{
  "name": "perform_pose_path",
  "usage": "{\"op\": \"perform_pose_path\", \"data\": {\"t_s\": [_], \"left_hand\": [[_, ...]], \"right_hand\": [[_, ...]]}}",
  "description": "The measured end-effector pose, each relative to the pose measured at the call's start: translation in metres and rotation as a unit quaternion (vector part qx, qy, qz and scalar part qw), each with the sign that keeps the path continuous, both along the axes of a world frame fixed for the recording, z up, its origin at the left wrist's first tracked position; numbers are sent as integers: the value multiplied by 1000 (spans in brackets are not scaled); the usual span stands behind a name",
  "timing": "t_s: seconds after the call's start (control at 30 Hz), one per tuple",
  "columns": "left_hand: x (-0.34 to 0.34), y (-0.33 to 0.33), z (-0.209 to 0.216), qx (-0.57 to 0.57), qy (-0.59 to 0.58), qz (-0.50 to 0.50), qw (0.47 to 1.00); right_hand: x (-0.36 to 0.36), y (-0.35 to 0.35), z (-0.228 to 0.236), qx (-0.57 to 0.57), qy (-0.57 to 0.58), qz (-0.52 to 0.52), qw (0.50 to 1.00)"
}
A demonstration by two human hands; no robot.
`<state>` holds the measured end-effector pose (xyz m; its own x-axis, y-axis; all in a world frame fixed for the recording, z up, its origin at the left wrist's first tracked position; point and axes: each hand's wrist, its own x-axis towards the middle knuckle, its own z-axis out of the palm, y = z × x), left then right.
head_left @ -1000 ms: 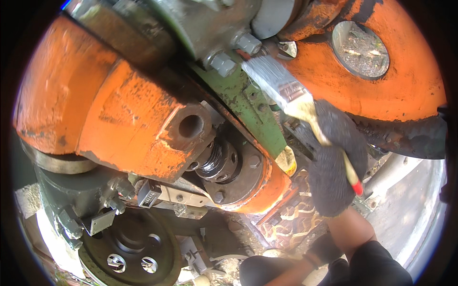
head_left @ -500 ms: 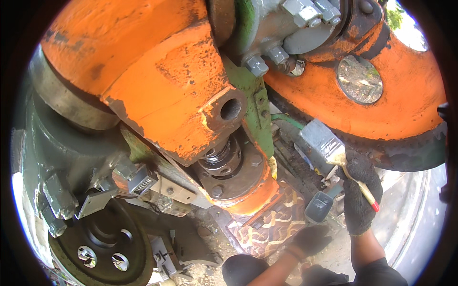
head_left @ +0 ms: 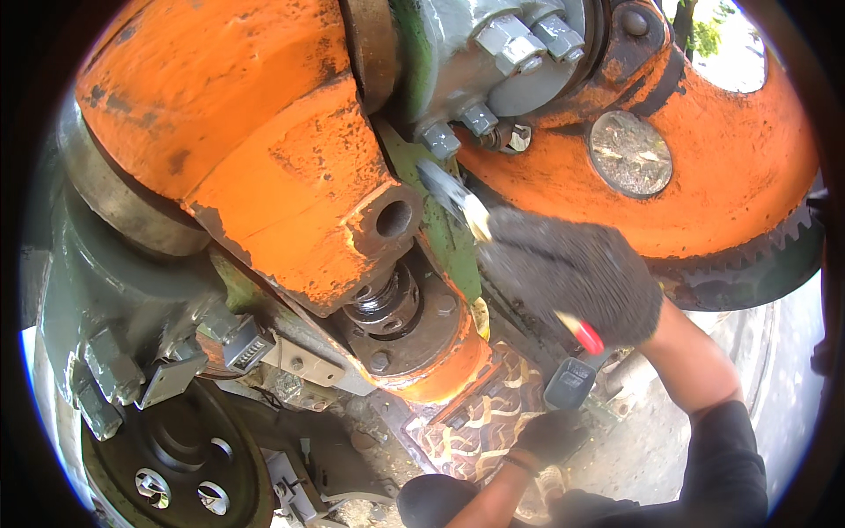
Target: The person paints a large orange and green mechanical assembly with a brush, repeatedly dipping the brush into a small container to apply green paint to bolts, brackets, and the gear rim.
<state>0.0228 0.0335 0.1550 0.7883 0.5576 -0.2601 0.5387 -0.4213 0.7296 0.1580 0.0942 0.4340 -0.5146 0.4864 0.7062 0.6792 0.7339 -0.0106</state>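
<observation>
A paintbrush [head_left: 475,216] with grey paint on its bristles is gripped in my right hand [head_left: 576,273], which wears a dark knit glove. The red end of its handle shows below the fingers. Its bristles are at the green plate [head_left: 449,251], just under a grey-painted bolt [head_left: 440,139]; whether they touch is blurred. Lower down, my gloved left hand [head_left: 550,436] is beside a patterned brown mat [head_left: 480,418], just below a grey paint container [head_left: 570,384]. Its fingers are too dark to make out.
A large orange casting [head_left: 273,176] with a round hole fills the upper left. At right stands an orange gear wheel [head_left: 731,185] with a toothed rim. A dark wheel [head_left: 176,440] sits low left. A bolted flange [head_left: 414,339] lies beneath the casting.
My right hand has swung up and left with the paintbrush, from beside the gear wheel to the green plate. The view has shifted slightly. My left hand stays near the grey container.
</observation>
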Motion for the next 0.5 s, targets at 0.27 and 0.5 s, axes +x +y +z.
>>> {"op": "perform_pose_path", "data": {"t_s": [0.27, 0.5], "left_hand": [[-3, -3, -12, 10, -3, -9, 1000], [-4, -4, -1, 5, 29, -3, 1000]], "right_hand": [[3, 56, -6, 72, -19, 71, 995], [-2, 76, 8, 128, -30, 75, 988]]}}
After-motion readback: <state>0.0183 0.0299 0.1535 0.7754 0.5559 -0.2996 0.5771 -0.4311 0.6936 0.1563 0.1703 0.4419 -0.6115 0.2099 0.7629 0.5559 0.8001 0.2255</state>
